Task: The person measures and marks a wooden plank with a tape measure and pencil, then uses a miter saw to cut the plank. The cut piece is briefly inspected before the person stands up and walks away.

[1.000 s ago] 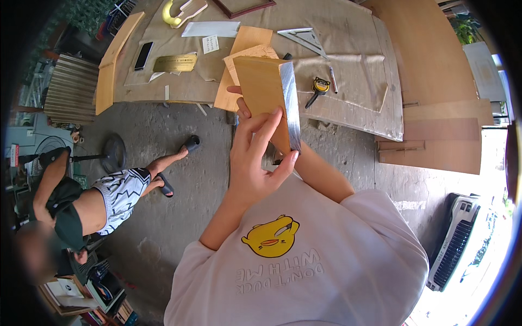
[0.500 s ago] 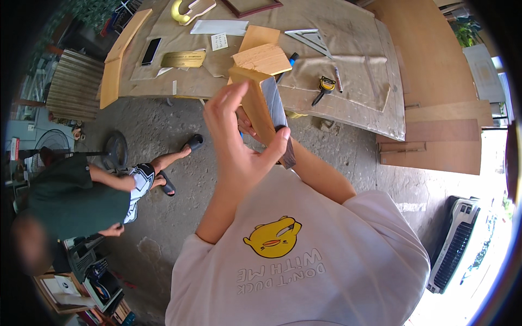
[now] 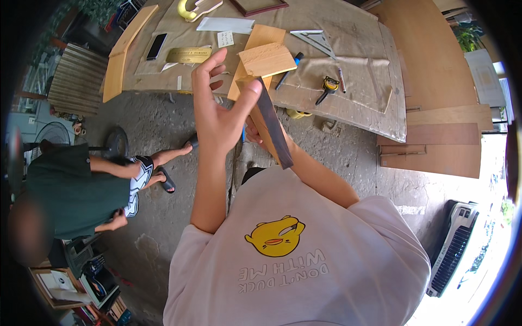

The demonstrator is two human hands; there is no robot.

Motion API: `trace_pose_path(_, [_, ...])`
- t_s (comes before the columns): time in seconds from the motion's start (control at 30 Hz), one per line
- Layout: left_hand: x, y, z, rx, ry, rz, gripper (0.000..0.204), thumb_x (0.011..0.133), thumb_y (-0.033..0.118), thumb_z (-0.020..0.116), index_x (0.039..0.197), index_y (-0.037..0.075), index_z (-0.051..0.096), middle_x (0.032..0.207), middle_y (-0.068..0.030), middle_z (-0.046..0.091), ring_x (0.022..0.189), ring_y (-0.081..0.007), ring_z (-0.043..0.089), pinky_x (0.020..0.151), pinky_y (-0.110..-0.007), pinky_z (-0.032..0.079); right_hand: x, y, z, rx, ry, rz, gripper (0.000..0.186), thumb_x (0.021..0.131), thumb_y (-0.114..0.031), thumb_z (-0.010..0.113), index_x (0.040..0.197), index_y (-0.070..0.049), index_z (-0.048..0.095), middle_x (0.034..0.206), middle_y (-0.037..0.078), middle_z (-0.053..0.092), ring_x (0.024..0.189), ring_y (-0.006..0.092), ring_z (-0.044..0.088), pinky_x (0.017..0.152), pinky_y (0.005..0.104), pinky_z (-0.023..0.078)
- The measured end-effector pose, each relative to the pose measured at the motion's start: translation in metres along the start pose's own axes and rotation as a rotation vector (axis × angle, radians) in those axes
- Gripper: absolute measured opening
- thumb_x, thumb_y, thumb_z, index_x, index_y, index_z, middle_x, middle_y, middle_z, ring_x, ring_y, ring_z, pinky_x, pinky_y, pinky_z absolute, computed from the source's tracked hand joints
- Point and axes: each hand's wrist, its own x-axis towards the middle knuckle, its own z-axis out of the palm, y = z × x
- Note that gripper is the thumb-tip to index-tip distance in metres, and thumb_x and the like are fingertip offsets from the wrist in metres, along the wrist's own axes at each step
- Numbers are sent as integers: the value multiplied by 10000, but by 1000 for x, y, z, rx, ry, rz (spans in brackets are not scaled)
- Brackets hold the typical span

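Observation:
A wooden block (image 3: 276, 129), light brown with a dark long edge, is held up at a tilt in front of my chest. Behind its lower part, my right hand (image 3: 253, 133) grips it, with most of the fingers hidden by the wood. My left hand (image 3: 220, 117) is raised beside the block; the thumb lies against its upper end while the other fingers stand apart, slightly bent, off the wood. Just beyond, on the cloth-covered table (image 3: 359, 106), a light wooden board (image 3: 266, 58) rests on another board (image 3: 267, 36).
Around the boards lie a blue-and-black marker (image 3: 289, 70), a tape measure (image 3: 328, 87), a pen (image 3: 341, 80), a set square (image 3: 315, 42), a phone (image 3: 156, 46) and a brass-coloured plate (image 3: 188, 55). A person (image 3: 70, 187) is on the left near a fan. Wooden panels (image 3: 435, 141) lean at right.
My left thumb has moved from the block's lower edge to its upper end, and the hand has shifted left. The block has turned, showing its dark edge more. The person's arm at left has moved slightly.

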Motion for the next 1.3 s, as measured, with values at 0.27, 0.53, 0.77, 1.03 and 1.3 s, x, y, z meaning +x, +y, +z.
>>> trace_pose_path(0.27, [-63, -54, -22, -827, -15, -699, 532, 1069, 464, 388, 1389, 48, 470, 1277, -67, 601, 1182, -158, 581, 982, -312, 463, -20, -29, -5, -533, 452, -350, 516, 1056, -334, 495, 1454, -8, 461, 1337, 132, 602, 1149, 142, 573, 1002, 287, 446])
trace_pose_path(0.53, [-106, -113, -21, -946, 230, -841, 532, 1051, 403, 478, 1397, 1, 440, 1347, -123, 573, 1201, -215, 597, 973, -375, 517, -65, -60, 59, -1103, 146, -486, 505, 1032, -186, 540, 1481, 10, 420, 1273, 160, 612, 1072, 159, 593, 933, 296, 480])
trace_pose_path(0.77, [-134, -137, -33, -1160, 310, -854, 543, 1054, 438, 435, 1445, 61, 427, 1407, -101, 550, 1262, -246, 564, 1017, -422, 499, -94, -54, 89, -1318, 0, -404, 536, 1006, -199, 575, 1474, 20, 430, 1177, 189, 631, 951, 223, 667, 868, 336, 514])
trace_pose_path(1.03, [-144, -138, -46, -1315, 307, -791, 550, 1050, 451, 434, 1455, 80, 428, 1419, -98, 546, 1274, -262, 557, 1037, -431, 486, -114, -38, 95, -1378, -89, -484, 558, 937, -213, 664, 1430, -13, 498, 1146, 170, 627, 912, 284, 681, 775, 356, 554])
trace_pose_path(1.3, [-166, -149, -48, -1211, 181, -789, 563, 1027, 449, 497, 1379, 10, 487, 1292, -111, 622, 1154, -223, 631, 957, -383, 534, -103, -41, 91, -1472, -102, -547, 708, 930, -411, 639, 1479, -16, 428, 1211, 207, 598, 990, 382, 648, 821, 405, 547])
